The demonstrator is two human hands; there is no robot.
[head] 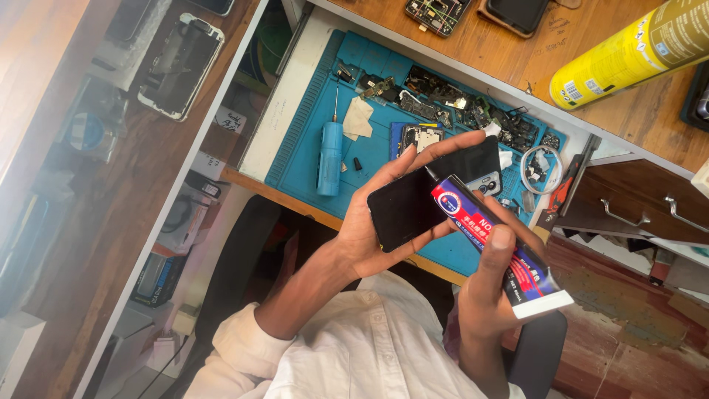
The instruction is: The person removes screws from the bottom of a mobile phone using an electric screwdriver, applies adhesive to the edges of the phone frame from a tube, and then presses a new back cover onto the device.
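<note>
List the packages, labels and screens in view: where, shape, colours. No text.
Glue tube: in right hand, long, blue, red and white label, thin nozzle.
Phone: in left hand, flat black rectangle.
Spray can: top right on desk, yellow cylinder, small label patches.
Second phone: upper left shelf, opened, white rim.

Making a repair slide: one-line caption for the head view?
Left hand holds a black phone while right hand aims a glue tube above a blue mat.

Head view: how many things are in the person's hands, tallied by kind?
Black flat smartphone, in left hand: 1
Red, blue and white glue tube, in right hand: 1
Total: 2
</note>
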